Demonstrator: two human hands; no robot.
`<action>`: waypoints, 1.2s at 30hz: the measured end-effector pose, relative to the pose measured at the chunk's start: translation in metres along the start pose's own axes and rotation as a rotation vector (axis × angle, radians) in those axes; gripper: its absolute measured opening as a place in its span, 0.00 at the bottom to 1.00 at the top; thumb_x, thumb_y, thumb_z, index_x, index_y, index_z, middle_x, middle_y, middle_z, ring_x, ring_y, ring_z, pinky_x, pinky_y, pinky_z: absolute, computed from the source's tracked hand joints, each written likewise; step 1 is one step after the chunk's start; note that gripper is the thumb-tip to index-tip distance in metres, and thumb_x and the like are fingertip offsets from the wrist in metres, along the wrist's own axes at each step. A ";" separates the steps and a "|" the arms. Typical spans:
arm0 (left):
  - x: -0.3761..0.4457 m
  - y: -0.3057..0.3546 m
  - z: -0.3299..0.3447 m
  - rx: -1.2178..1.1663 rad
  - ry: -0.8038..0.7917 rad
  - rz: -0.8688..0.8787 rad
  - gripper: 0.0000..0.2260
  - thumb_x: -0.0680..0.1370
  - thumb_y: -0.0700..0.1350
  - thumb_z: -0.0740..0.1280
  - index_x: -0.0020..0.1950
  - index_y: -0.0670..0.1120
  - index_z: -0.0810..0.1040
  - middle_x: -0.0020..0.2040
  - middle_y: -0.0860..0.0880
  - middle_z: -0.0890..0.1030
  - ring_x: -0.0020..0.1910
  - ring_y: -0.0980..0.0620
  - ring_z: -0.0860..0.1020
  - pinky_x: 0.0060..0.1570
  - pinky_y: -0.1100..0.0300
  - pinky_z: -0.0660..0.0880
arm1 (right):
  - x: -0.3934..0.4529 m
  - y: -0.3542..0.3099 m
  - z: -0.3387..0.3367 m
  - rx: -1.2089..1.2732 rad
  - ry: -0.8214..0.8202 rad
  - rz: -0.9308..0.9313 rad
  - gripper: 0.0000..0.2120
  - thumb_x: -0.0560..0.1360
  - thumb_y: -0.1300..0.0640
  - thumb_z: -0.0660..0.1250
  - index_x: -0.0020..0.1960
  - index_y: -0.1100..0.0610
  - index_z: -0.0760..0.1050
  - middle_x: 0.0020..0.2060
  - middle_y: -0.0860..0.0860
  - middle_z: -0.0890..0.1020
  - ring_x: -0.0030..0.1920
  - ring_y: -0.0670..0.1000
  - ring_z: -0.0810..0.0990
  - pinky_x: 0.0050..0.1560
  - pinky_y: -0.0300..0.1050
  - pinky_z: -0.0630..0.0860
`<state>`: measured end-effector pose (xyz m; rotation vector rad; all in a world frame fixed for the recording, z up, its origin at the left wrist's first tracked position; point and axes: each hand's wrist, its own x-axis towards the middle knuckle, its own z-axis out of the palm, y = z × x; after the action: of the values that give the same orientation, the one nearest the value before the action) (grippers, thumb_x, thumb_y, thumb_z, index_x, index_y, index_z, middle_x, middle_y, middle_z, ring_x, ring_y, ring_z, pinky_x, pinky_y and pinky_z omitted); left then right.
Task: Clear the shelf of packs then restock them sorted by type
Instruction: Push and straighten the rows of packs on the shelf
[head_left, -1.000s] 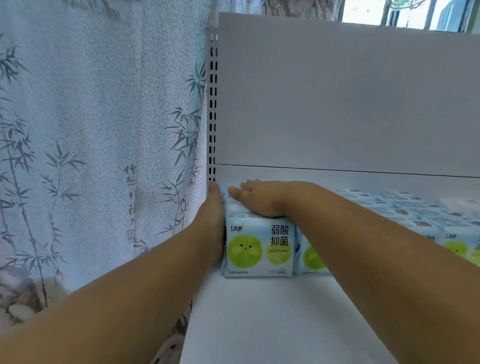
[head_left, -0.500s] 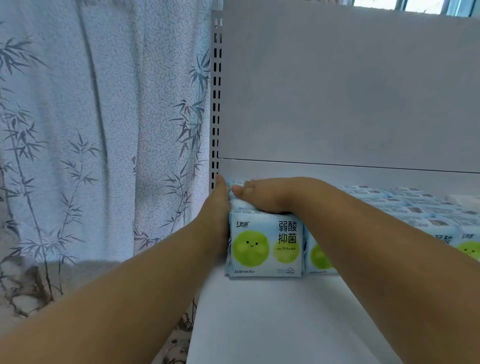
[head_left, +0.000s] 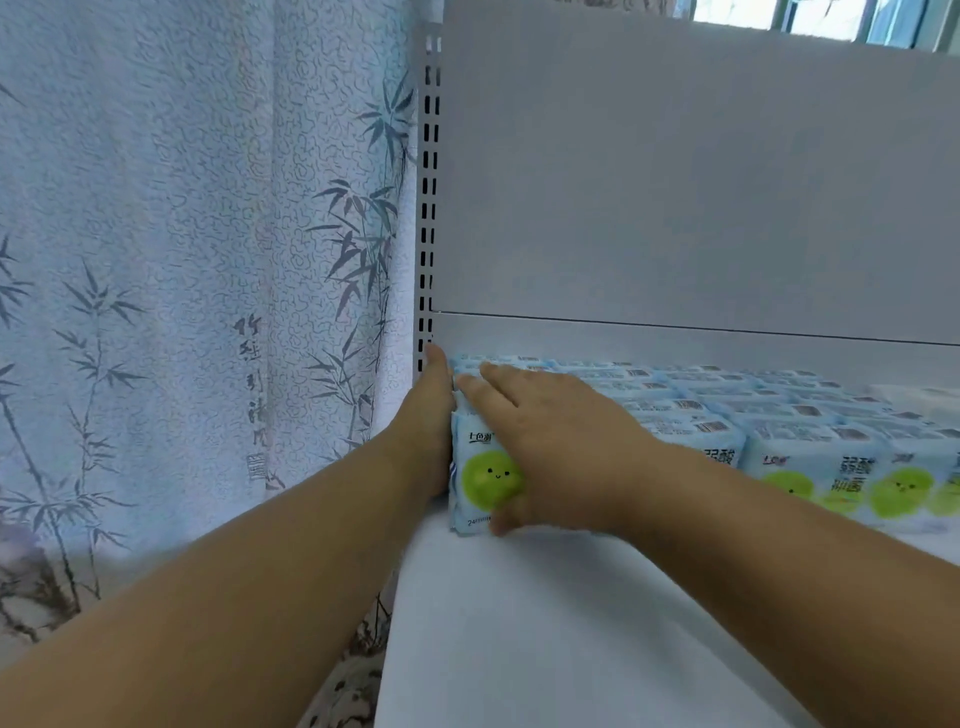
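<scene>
The white shelf carries rows of packs along its rear edge. At the rear-left corner, the right hand grips the end pack, apparently squaring it. The flat, straight-fingered left hand braces its outer side.

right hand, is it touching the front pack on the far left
Touching. The head view shows the right hand draped over the front pack, fingers across its top, thumb against its front face.

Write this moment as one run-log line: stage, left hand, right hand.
stage: restocking | left hand: flat against end of pack row | right hand: grip over front pack | shelf: front bare
</scene>
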<state>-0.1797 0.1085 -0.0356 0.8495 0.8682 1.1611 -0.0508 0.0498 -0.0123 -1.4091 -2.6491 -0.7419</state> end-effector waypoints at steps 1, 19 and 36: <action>-0.001 0.000 -0.001 0.007 -0.007 0.000 0.35 0.77 0.72 0.48 0.52 0.44 0.80 0.41 0.40 0.86 0.36 0.44 0.85 0.40 0.53 0.75 | 0.001 -0.003 0.005 -0.041 0.038 0.009 0.56 0.66 0.35 0.73 0.79 0.54 0.43 0.78 0.56 0.53 0.77 0.56 0.55 0.75 0.51 0.54; 0.020 -0.004 -0.002 -0.044 0.071 0.048 0.34 0.77 0.71 0.48 0.59 0.46 0.77 0.39 0.41 0.86 0.35 0.45 0.85 0.38 0.54 0.76 | 0.001 -0.007 0.000 0.027 -0.085 0.070 0.53 0.72 0.34 0.67 0.79 0.53 0.35 0.79 0.57 0.47 0.79 0.56 0.48 0.77 0.51 0.48; 0.011 -0.003 0.004 -0.110 0.033 -0.035 0.35 0.76 0.73 0.49 0.53 0.46 0.81 0.43 0.37 0.85 0.37 0.40 0.85 0.44 0.48 0.76 | 0.048 0.031 -0.016 0.401 -0.369 0.273 0.25 0.85 0.46 0.42 0.80 0.53 0.46 0.79 0.57 0.53 0.78 0.57 0.52 0.75 0.53 0.51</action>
<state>-0.1730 0.1179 -0.0383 0.7245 0.8355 1.1844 -0.0575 0.0941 0.0266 -1.8597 -2.5544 0.0835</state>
